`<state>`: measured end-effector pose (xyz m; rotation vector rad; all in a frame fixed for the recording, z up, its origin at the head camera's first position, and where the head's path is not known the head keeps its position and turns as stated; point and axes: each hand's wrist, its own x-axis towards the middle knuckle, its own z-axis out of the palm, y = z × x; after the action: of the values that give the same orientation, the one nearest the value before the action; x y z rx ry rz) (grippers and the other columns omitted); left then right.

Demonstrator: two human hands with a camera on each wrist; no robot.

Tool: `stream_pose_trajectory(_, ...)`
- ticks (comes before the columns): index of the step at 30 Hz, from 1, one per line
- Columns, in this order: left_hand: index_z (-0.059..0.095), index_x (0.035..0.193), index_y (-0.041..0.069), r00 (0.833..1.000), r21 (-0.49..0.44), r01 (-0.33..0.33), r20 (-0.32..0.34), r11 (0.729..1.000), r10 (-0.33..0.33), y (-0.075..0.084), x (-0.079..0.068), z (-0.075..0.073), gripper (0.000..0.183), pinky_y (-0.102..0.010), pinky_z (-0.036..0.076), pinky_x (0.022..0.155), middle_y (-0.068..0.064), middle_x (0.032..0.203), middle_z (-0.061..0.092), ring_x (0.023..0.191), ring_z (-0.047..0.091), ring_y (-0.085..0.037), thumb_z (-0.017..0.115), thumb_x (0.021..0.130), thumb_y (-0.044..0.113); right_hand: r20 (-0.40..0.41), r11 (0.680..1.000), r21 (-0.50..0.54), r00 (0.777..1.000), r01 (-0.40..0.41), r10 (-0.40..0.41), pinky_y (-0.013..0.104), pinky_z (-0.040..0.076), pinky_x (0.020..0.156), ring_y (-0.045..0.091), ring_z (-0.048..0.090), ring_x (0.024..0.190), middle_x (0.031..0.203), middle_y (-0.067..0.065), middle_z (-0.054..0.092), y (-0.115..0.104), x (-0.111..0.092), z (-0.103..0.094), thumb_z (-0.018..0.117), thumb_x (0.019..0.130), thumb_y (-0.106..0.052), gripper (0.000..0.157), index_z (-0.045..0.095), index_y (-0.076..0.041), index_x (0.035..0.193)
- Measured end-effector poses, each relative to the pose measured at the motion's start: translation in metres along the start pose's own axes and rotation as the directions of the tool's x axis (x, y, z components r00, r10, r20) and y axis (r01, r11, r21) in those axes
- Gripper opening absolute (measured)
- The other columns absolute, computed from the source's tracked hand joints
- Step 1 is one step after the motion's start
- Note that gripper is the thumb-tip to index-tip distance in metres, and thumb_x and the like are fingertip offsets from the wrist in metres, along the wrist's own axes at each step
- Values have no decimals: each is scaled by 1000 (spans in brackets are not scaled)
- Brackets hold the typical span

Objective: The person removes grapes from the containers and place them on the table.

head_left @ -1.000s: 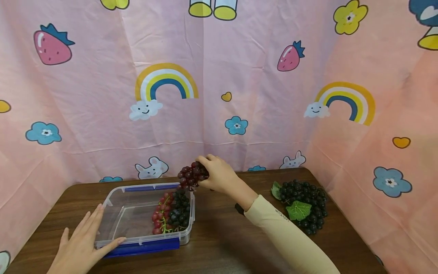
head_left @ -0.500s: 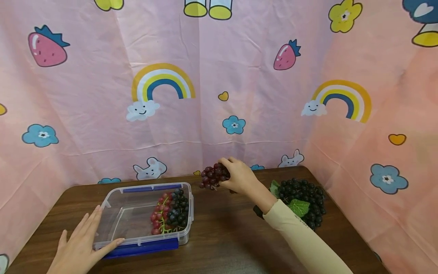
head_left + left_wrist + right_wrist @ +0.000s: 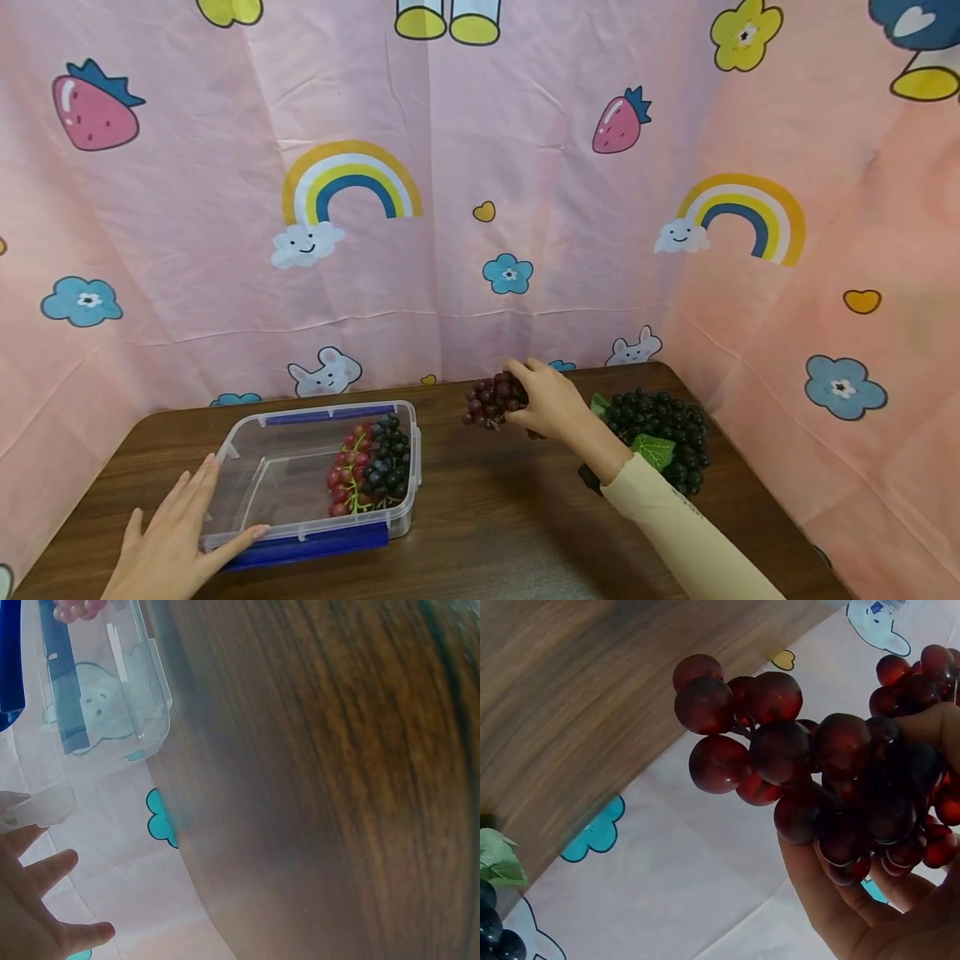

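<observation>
My right hand [image 3: 551,404] grips a bunch of dark red grapes [image 3: 491,402] above the back middle of the table. In the right wrist view the fingers curl under the grapes [image 3: 840,780]. My left hand [image 3: 168,533] rests with spread, straight fingers on the left front corner of a clear plastic box [image 3: 288,527]. The box has blue side clips and no lid on top. Inside, along its right end, lie a bunch of light red grapes [image 3: 348,471] and a bunch of black grapes [image 3: 390,462], side by side.
A large bunch of black grapes [image 3: 678,433] with green leaves lies at the table's right side, partly behind my right forearm. A printed pink cloth [image 3: 465,333] hangs behind the brown wooden table [image 3: 480,533] and along its sides.
The right hand has carried the dark red grapes from over the box's back right corner to the right, away from the box. The left hand has stayed on the box.
</observation>
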<state>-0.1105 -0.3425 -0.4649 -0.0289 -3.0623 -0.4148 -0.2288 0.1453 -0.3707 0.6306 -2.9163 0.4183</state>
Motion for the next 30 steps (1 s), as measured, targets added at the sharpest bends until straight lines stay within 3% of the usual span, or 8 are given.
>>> stream_pose_trajectory(18,-8,168,3,1000,-13,-4,8,1000,5,-2,1,0,119,-97,3,98,-39,167,13,148,17,-65,57,96,73,14,1000,13,1000,-28,27,55,62,83,37,72,104,125,18,68,0,-29,15,92,84,-28,63,63,-12,138)
stream_pose_trajectory(30,-6,167,1,1000,-4,-1,3,1000,1,-2,2,2,120,-97,3,98,-41,165,18,147,20,-66,57,95,74,88,999,27,995,-41,39,52,62,78,35,72,97,122,19,68,-3,-43,26,93,81,-25,62,64,-10,134)
